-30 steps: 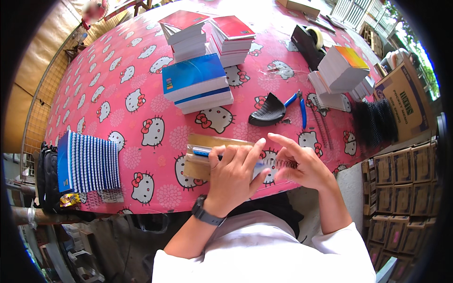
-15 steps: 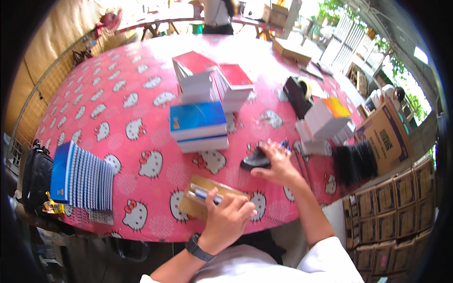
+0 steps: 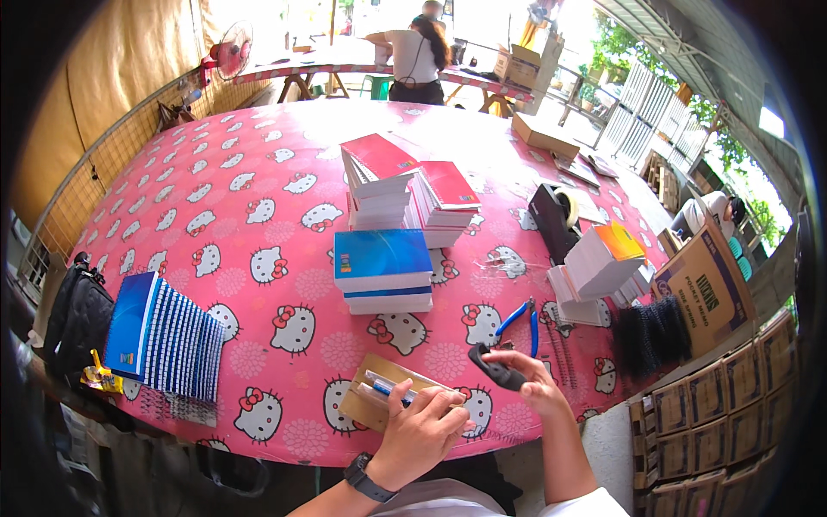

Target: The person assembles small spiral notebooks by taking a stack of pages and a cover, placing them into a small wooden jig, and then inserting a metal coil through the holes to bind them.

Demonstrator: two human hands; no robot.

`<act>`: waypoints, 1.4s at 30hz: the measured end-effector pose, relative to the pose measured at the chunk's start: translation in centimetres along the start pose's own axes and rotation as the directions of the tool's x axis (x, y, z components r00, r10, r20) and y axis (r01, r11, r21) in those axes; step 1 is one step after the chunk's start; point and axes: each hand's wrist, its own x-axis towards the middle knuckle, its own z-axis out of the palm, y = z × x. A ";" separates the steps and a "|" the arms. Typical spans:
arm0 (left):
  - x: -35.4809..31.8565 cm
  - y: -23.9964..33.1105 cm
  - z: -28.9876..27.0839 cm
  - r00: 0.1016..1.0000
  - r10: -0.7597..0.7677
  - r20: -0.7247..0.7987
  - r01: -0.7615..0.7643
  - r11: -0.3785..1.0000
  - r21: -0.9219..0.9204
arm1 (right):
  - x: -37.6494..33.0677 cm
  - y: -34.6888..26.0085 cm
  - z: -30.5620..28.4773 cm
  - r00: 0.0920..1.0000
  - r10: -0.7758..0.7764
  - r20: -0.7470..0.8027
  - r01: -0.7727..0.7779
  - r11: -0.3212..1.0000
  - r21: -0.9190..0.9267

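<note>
My left hand (image 3: 422, 428) lies over a small tan board (image 3: 365, 403) near the table's front edge. Its curled fingers and thumb are on a narrow blue-and-white item (image 3: 389, 385), partly hidden by the hand. My right hand (image 3: 541, 389) holds up a black, curved object (image 3: 497, 368) just off the table, pinched by thumb and fingers; its kind is unclear. Blue-handled pliers (image 3: 533, 331) lie with their handles spread, just beyond that hand. Past the board stands a stack of blue-covered notebooks (image 3: 382, 256).
Red-covered notebooks (image 3: 447, 184) stand behind the blue ones. Spiral-bound blue notebooks (image 3: 177, 340) are at left, beside a black bag (image 3: 76, 310). At right are white pads (image 3: 594, 263), a black tape dispenser (image 3: 550, 220), black coils (image 3: 652, 336) and a carton (image 3: 708, 280). A person (image 3: 415, 56) is at the far table.
My right hand has picked up the black object from the table and drawn it nearer, uncovering the pliers. My left hand stays on the board. The view has tilted upward.
</note>
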 end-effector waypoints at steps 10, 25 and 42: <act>0.4 0.4 -1.2 0.996 0.004 -0.085 -0.012 0.996 -0.086 | -2.0 -0.4 0.6 0.999 0.031 0.012 -0.030 0.997 -0.065; -1.7 -2.7 -1.6 0.841 -0.465 -0.275 0.389 0.875 -0.289 | 0.7 -1.6 1.8 0.997 0.061 -0.035 -0.071 0.897 -0.437; -1.5 -1.6 -1.5 0.934 -0.293 -0.205 0.302 0.953 0.011 | 0.7 -0.1 3.0 0.996 0.004 -0.085 -0.040 0.902 -0.431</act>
